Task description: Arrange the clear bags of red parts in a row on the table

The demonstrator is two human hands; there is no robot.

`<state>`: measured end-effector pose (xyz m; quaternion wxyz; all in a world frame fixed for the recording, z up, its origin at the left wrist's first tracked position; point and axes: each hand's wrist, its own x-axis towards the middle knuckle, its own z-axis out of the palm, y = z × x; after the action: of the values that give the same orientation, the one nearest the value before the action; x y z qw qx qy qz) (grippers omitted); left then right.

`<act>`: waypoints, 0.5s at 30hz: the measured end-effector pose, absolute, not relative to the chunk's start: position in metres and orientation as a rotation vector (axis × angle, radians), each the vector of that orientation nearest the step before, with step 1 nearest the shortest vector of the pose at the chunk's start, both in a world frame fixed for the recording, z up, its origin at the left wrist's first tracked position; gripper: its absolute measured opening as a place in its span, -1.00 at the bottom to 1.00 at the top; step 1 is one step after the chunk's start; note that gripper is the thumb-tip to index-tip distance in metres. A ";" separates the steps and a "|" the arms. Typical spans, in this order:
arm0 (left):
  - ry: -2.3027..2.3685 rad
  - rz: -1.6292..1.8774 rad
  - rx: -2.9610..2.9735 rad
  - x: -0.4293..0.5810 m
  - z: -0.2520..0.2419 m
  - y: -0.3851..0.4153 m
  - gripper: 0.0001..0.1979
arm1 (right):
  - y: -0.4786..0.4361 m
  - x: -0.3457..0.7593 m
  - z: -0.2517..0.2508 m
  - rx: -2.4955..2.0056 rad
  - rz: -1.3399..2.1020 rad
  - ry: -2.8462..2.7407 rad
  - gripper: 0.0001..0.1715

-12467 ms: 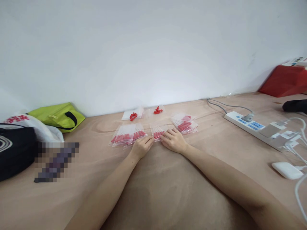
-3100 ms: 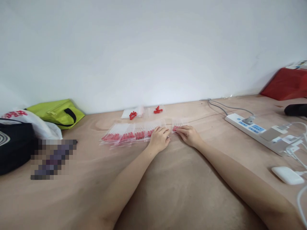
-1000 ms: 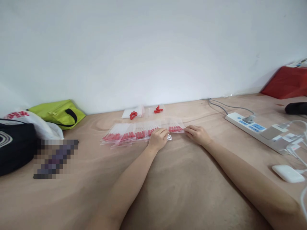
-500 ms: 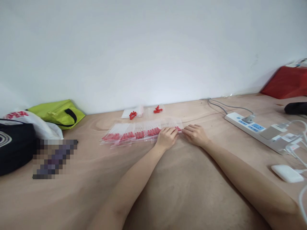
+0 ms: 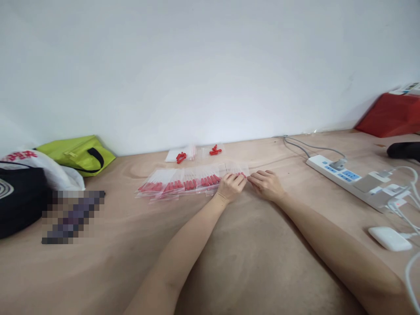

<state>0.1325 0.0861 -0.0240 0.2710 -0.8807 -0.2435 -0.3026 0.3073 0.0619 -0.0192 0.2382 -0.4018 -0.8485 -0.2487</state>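
Observation:
A row of small clear zip bags (image 5: 183,181) with red pieces inside lies overlapped on the wooden table (image 5: 249,262), running left to right. My left hand (image 5: 231,187) rests on the right end of the row, its fingers curled down onto the last bag. Just right of it is my right hand (image 5: 267,183), fingers stretched out flat toward the same bag's edge and touching it. The two hands almost meet. Farther back, near the wall, lie two more clear bags with loose red pieces (image 5: 181,157) (image 5: 215,151).
A green pouch (image 5: 77,154), a white plastic bag (image 5: 49,170) and a black bag (image 5: 19,197) sit at the left. A white power strip (image 5: 341,175) with plugs and cables, a white charger (image 5: 389,237), a red box (image 5: 390,116) and a black object (image 5: 403,150) fill the right.
The separate stacks of bags have been spread into one long overlapped row. Over the last second my left hand slid right to the row's end and my right hand closed in beside it.

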 end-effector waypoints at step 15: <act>-0.634 -0.884 -2.299 0.125 -0.024 0.090 -0.80 | 0.063 0.310 -0.022 -1.140 -0.615 -2.245 -0.76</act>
<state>0.1248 0.0903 -0.0242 0.2944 -0.8638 -0.2383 -0.3323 0.3105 0.0633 -0.0224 0.2714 -0.4233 -0.8337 -0.2283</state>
